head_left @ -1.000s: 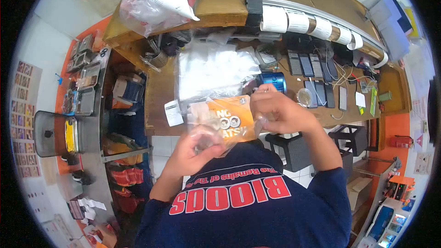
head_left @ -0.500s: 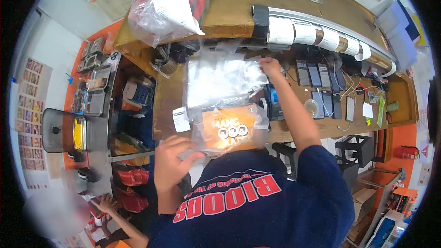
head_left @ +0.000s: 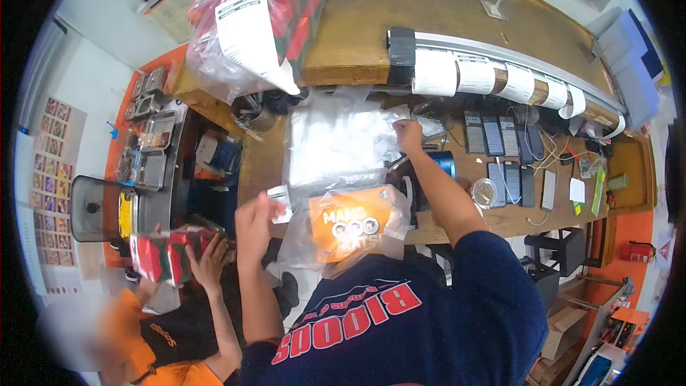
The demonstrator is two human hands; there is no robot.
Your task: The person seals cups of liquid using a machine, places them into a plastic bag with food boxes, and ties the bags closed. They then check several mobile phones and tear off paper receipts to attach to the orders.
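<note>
A stack of clear plastic bags lies flat on the wooden desk. At its right edge my right hand is closed, pinching the plastic. An orange printed package in a clear bag rests at the desk's front edge, near my body. To its left, my left hand is raised with its fingers curled, beside a white paper slip. The fingertips are at the slip's left edge; whether they grip it is unclear.
A large bag of red packs with a paper sits on the upper shelf, beside label rolls. Phones and cables lie at right, near a plastic cup. At lower left, a co-worker in orange holds red-and-green packs.
My left hand has risen toward the slip and its fingers have curled. My right hand has moved slightly left and down. The co-worker has come further into view, lifting red-and-green packs.
</note>
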